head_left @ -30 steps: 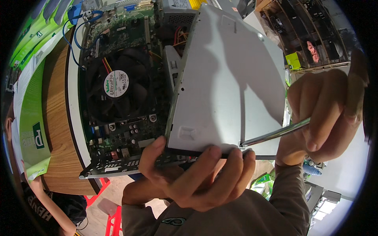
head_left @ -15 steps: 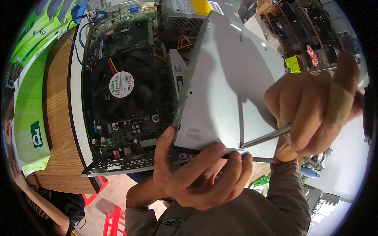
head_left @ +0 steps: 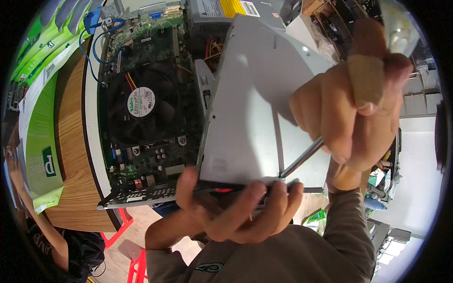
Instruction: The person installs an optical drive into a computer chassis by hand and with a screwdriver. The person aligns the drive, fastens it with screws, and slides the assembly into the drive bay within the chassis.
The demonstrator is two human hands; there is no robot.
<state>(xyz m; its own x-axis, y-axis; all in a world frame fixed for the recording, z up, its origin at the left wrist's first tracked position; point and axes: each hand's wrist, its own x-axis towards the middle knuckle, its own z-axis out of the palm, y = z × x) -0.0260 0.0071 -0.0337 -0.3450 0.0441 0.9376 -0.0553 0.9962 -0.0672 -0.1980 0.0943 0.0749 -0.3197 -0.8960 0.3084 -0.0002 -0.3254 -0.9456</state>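
A flat silver optical drive (head_left: pixel 236 118) lies tilted over the right part of an opened desktop computer (head_left: pixel 165 184). My left hand (head_left: pixel 236 212) grips its near edge, the thumb at the left corner and the fingers curled along the black front. My right hand (head_left: pixel 349 108) is closed around a screwdriver (head_left: pixel 302 157) with a clear handle sticking up above the fist. The metal shaft slants down to the left, and its tip touches the drive's near edge beside my left fingertips. A black cooling fan (head_left: pixel 146 104) sits to the left of the drive, on the circuit board.
A silver power supply (head_left: pixel 229 12) with a yellow label stands at the far side. Blue cable (head_left: pixel 96 52) loops at the far left of the case. Green packages (head_left: pixel 42 160) lie on the wooden table (head_left: pixel 73 155). Another person's arm (head_left: pixel 40 219) reaches in at left.
My right hand has shifted left and tilted the screwdriver more upright, its handle coming into view. The tip stays at the drive's near edge. My left fingers have opened slightly along that edge.
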